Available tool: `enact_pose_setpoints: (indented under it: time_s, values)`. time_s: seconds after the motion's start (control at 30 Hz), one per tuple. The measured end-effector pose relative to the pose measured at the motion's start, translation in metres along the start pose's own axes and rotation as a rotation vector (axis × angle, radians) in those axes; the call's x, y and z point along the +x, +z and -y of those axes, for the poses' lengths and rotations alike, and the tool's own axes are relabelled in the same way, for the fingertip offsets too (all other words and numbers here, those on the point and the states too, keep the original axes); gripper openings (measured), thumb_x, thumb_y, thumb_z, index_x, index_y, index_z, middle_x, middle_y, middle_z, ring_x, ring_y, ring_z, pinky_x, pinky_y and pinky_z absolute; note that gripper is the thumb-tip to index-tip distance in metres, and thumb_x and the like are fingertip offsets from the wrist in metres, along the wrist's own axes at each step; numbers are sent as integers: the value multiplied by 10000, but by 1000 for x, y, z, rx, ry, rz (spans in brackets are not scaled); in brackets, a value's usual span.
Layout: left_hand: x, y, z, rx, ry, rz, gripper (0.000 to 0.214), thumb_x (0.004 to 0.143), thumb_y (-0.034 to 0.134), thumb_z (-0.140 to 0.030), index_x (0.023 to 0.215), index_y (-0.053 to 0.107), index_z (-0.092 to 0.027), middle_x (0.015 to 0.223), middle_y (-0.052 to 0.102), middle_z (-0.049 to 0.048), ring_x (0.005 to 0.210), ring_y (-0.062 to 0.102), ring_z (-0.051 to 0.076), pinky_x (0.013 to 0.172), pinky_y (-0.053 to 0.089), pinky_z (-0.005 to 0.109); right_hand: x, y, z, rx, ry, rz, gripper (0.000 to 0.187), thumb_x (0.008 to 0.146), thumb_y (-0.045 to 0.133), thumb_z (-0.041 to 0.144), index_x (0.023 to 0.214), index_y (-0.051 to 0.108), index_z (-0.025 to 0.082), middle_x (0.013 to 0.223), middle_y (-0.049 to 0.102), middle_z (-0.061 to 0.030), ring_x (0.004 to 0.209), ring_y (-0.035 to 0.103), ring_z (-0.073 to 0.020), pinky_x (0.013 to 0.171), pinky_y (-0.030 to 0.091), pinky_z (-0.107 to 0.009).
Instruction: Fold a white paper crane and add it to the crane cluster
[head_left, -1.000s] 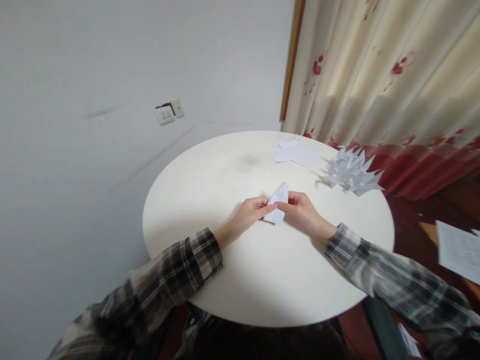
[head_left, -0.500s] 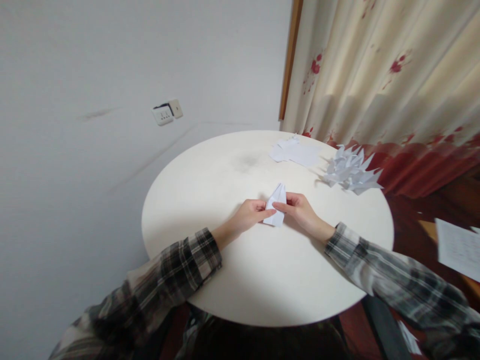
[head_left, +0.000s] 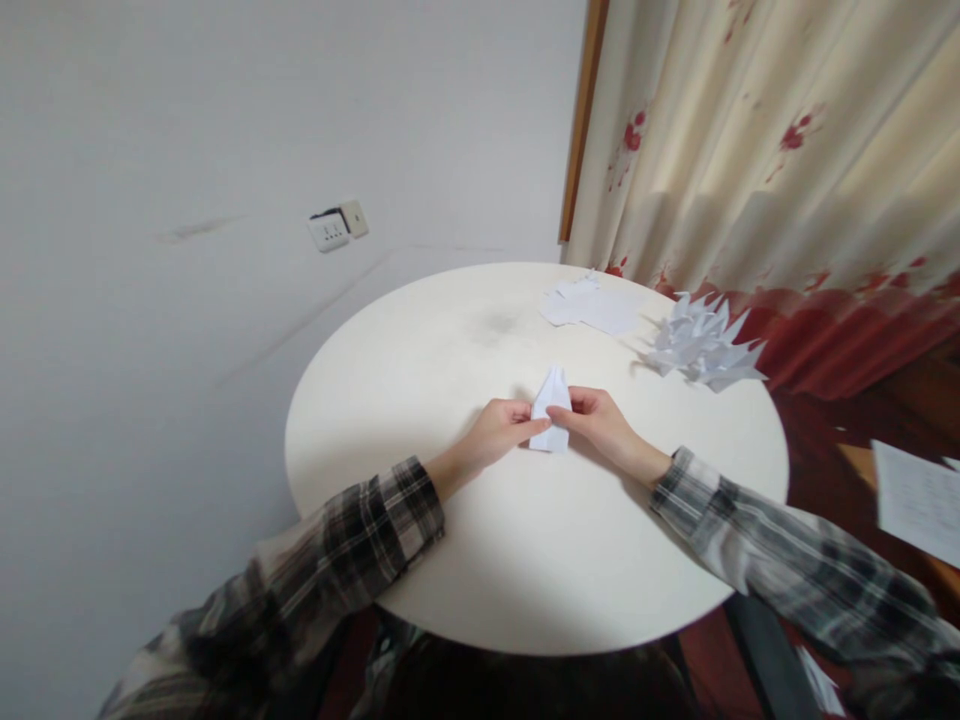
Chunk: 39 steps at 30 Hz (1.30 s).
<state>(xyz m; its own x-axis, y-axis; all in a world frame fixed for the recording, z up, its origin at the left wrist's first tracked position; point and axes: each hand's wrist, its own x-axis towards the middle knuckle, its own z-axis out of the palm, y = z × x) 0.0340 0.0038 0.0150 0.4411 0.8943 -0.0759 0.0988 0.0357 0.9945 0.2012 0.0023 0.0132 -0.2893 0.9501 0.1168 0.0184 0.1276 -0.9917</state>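
Note:
A small piece of folded white paper (head_left: 553, 390), narrower toward its far end, is held between both hands over the middle of the round white table (head_left: 420, 360). My left hand (head_left: 495, 430) grips its left edge, thumb lying across the front and fingers behind. On the opposite edge, my right hand (head_left: 606, 425) pinches the paper with the thumb on the front face; its other fingers are partly hidden behind. Both thumb tips come close together near the paper's centre.
Flat white paper sheets (head_left: 600, 308) lie at the table's far side. To their right stands a cluster of pointed folded paper pieces (head_left: 701, 340). A curtain (head_left: 750, 150) hangs behind, and a wall socket (head_left: 328, 232) is on the left. Written sheets (head_left: 919, 500) lie off the table at right.
The folded paper has turned slightly, its narrow end shifting a little to the left and now more upright. Both hands keep their hold in nearly the same place.

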Motion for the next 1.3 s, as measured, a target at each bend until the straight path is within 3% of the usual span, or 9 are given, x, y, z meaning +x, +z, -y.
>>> enact_pose_setpoints:
  time_s: [0.27, 0.7, 1.07, 1.3]
  values:
    - [5, -3, 8, 64, 16, 44, 274, 724, 610, -376, 781, 634, -108, 712, 630, 32, 624, 553, 117, 575, 407, 229, 0, -1, 0, -85, -60, -27, 275, 694, 642, 398, 775, 637, 135, 691, 634, -27, 606, 549, -141, 572, 435, -270]
    - [8, -4, 16, 42, 33, 62, 258, 691, 668, -333, 796, 642, -99, 766, 662, 48, 690, 609, 146, 666, 456, 260, -2, 0, 0, -176, -104, -74, 253, 709, 629, 400, 756, 634, 151, 664, 615, -20, 615, 536, -146, 560, 425, -266]
    - [2, 5, 1, -41, 17, 16, 213, 721, 646, -294, 811, 642, -101, 774, 654, 41, 688, 574, 121, 673, 451, 254, -1, 1, 3, -43, -94, -125, 264, 685, 650, 396, 751, 621, 142, 686, 624, -19, 608, 538, -135, 584, 429, -272]
    - [-2, 5, -6, 91, 20, -27, 234, 794, 537, -331, 720, 633, -130, 655, 628, 26, 614, 525, 102, 608, 404, 225, -3, 3, 15, 45, -89, -243, 280, 668, 655, 428, 750, 620, 162, 718, 647, -33, 625, 554, -151, 594, 453, -288]
